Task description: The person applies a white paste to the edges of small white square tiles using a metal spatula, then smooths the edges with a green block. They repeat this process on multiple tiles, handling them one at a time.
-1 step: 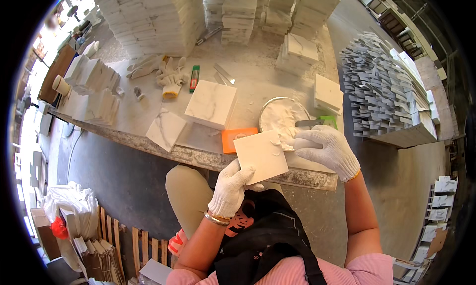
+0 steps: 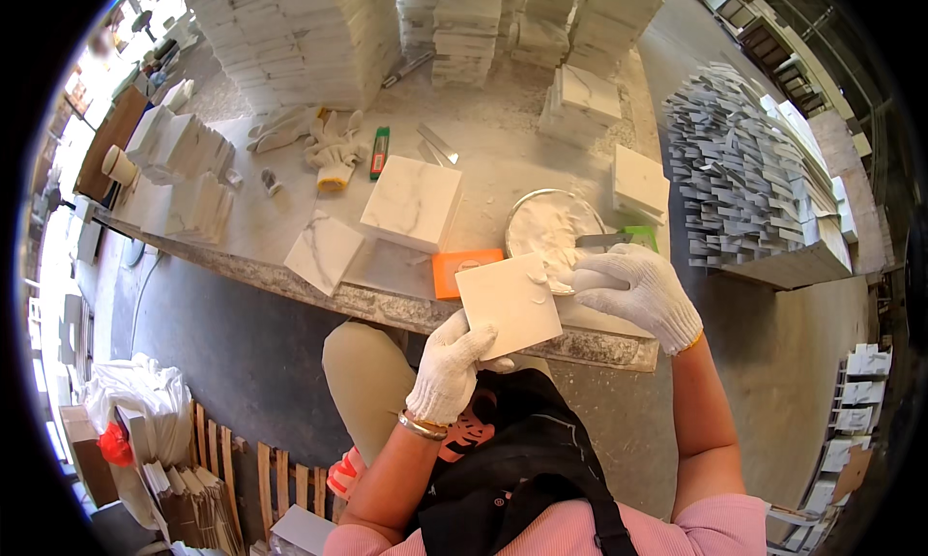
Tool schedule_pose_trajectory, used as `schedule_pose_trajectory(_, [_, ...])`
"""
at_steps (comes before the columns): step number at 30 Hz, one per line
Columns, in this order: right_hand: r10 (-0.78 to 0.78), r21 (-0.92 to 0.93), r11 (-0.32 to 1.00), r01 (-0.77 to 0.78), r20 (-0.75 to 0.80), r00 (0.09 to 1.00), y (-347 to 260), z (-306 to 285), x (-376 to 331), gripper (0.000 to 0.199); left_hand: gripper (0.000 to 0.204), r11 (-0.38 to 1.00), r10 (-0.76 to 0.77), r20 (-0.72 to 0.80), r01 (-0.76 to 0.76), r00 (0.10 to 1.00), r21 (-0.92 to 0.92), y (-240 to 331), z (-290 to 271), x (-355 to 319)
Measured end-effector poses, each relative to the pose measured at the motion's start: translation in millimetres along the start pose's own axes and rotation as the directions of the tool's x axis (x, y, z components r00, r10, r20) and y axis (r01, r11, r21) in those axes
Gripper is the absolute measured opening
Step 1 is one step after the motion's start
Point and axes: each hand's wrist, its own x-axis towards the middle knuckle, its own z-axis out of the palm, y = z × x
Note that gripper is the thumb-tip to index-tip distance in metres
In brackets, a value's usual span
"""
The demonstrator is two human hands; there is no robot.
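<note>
My left hand (image 2: 452, 365), in a white knit glove, grips a square white tile (image 2: 509, 309) by its lower left corner, thumb on top. Pale paste is smeared near the tile's right upper corner. My gloved right hand (image 2: 640, 293) is beside that edge, its fingers drawn together. Something pale at the fingertips touches or nearly touches the tile; I cannot make out what it is. Just beyond is a round bowl (image 2: 514, 218) of white paste. A dark flat blade (image 2: 604, 240) lies over its rim, next to a green piece (image 2: 641, 235) partly behind my right hand.
An orange box (image 2: 447, 278) sits by the tile on the worktable (image 2: 483, 319). Marble-patterned tiles (image 2: 411, 200), a green-and-red box (image 2: 380, 154) and spare gloves (image 2: 333, 152) lie farther left. Tall tile stacks (image 2: 290, 43) stand at the back. A pallet of grey pieces (image 2: 730, 164) is at right.
</note>
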Motion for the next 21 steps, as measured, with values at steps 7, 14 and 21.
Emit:
schedule_pose_trajectory(7, [0.006,-0.044,0.999,-0.006,0.014,1.000,-1,2,4,0.039,0.052,1.000,-0.018,-0.010,0.018,1.000,-0.002,1,-1,-2])
schedule_pose_trajectory(14, [0.019,-0.047,0.999,-0.016,0.046,0.999,-7,1,8,0.040,0.050,1.000,-0.026,-0.023,0.026,0.999,0.003,2,-2,-1])
schedule_pose_trajectory(21, [-0.062,-0.073,0.995,0.062,0.005,0.998,4,6,7,0.039,0.051,1.000,-0.026,-0.007,0.026,1.000,-0.016,0,-5,0])
